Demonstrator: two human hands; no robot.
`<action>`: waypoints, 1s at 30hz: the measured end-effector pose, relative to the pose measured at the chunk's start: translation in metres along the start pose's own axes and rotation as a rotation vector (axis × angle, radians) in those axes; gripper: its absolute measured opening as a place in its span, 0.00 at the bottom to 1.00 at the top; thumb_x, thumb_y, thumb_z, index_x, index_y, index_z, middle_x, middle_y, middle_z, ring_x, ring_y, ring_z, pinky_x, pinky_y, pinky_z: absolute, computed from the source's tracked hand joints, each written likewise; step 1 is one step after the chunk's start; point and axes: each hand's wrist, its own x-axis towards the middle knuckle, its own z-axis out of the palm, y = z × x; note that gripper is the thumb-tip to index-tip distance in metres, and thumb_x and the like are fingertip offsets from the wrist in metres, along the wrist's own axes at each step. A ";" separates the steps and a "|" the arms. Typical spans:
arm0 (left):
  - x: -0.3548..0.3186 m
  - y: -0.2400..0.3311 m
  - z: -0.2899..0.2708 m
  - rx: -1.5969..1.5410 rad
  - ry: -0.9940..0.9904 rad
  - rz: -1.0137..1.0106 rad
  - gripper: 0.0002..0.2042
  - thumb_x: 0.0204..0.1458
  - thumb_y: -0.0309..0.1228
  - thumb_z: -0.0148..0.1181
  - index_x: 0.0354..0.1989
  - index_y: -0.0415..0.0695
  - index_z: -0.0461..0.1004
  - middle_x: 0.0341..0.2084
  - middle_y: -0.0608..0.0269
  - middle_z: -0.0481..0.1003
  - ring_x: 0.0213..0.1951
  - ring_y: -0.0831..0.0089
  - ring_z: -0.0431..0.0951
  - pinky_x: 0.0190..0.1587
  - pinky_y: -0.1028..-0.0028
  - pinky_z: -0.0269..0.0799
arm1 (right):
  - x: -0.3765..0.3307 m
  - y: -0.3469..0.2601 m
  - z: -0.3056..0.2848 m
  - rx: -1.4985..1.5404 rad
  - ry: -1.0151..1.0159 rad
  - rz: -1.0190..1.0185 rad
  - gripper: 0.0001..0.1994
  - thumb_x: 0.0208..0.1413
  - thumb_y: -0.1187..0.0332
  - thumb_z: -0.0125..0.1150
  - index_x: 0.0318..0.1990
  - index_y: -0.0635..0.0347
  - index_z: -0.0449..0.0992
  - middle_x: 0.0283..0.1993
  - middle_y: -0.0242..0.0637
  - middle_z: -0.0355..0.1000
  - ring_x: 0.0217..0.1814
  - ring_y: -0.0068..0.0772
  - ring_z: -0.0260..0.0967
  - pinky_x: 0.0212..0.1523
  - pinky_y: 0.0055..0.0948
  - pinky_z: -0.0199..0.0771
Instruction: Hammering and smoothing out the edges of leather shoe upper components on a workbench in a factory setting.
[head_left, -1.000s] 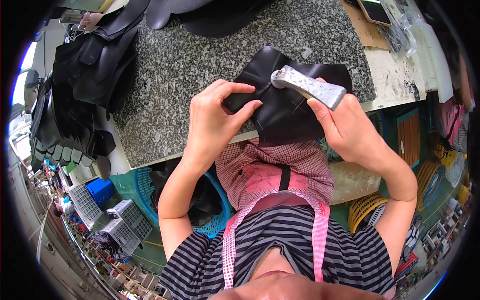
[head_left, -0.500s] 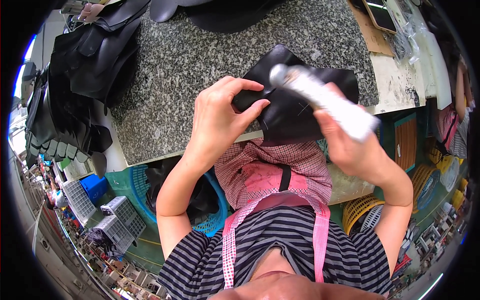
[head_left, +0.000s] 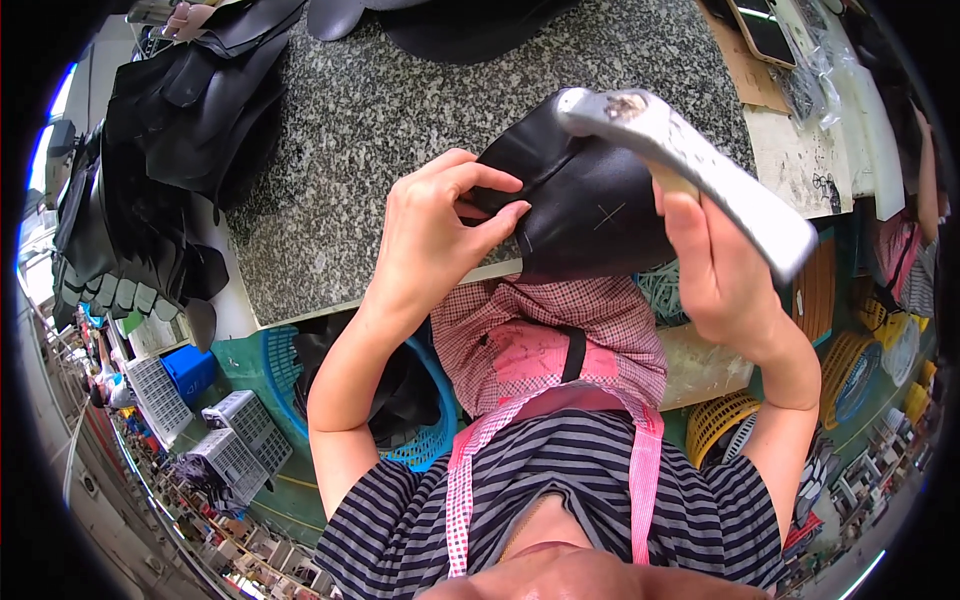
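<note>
Raised since the earlier frame: metal tool (head_left: 690,165), gripped in right hand (head_left: 725,285). Left hand (head_left: 430,235), at 9 o'clock, pinches black leather piece (head_left: 590,215), apparently steadying its seam.

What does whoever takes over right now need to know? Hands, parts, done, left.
Left hand: pinching the folded edge of the black leather piece, held at the near edge of the granite slab.
Right hand: gripping a worn metal tool, raised above the piece, not touching it.
Parts: a stack of black leather pieces lies at the slab's far left; more sit in the blue basket below.
Done: the edge is folded over; a chalk cross marks the piece.
Left: judging by the raised tool, the fold probably still needs pressing; the stack looks unworked.
</note>
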 end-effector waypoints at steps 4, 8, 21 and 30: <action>0.006 0.005 -0.004 0.013 -0.013 0.025 0.11 0.48 0.26 0.75 0.39 0.38 0.84 0.33 0.59 0.78 0.30 0.69 0.84 0.33 0.74 0.82 | 0.004 -0.003 0.007 -0.005 -0.406 0.269 0.09 0.68 0.69 0.50 0.41 0.66 0.63 0.24 0.56 0.72 0.30 0.66 0.74 0.29 0.55 0.71; 0.005 0.006 -0.007 0.038 -0.033 -0.021 0.12 0.47 0.26 0.76 0.39 0.37 0.84 0.34 0.59 0.78 0.29 0.69 0.84 0.33 0.74 0.81 | 0.018 -0.005 -0.003 0.017 -0.162 0.037 0.07 0.67 0.70 0.51 0.44 0.66 0.64 0.23 0.57 0.71 0.30 0.66 0.73 0.30 0.55 0.71; -0.019 0.030 0.071 -0.040 0.385 0.007 0.10 0.50 0.24 0.72 0.40 0.42 0.81 0.35 0.55 0.75 0.27 0.62 0.80 0.30 0.67 0.77 | -0.035 0.000 -0.012 -0.060 -0.348 0.416 0.15 0.52 0.80 0.52 0.49 0.68 0.67 0.33 0.55 0.71 0.37 0.68 0.74 0.33 0.52 0.75; 0.003 0.012 0.034 0.054 0.122 0.150 0.08 0.47 0.24 0.75 0.36 0.42 0.84 0.28 0.60 0.77 0.29 0.67 0.79 0.31 0.70 0.76 | -0.051 0.015 -0.009 0.059 -0.209 0.390 0.18 0.68 0.73 0.56 0.59 0.79 0.69 0.22 0.41 0.64 0.19 0.28 0.60 0.25 0.30 0.64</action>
